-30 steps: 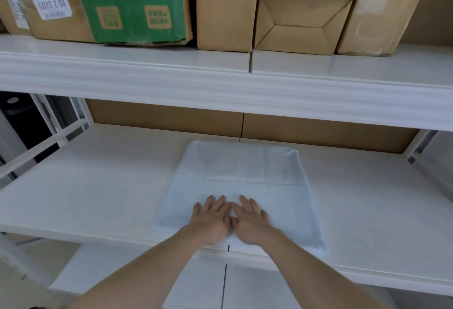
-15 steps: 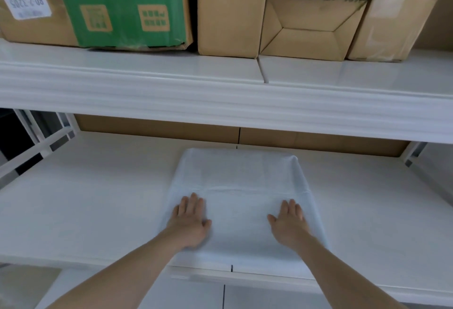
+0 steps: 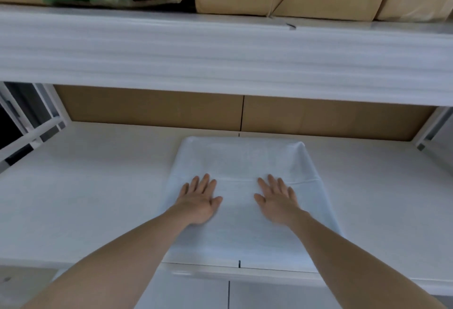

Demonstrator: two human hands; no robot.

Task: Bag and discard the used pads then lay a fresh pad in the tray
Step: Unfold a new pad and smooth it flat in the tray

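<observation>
Both hands still press flat, fingers straight, on the pale blue pad (image 3: pixel 245 161). The left hand (image 3: pixel 199 201) and right hand (image 3: pixel 278 201) now sit closer together than half a second ago, at 9 and 3 o'clock of its crease.

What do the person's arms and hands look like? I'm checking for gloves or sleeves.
Both are bare: the left hand and right hand wear no gloves, and no rings, watch or sleeves show on either forearm up to the frame edge.
</observation>
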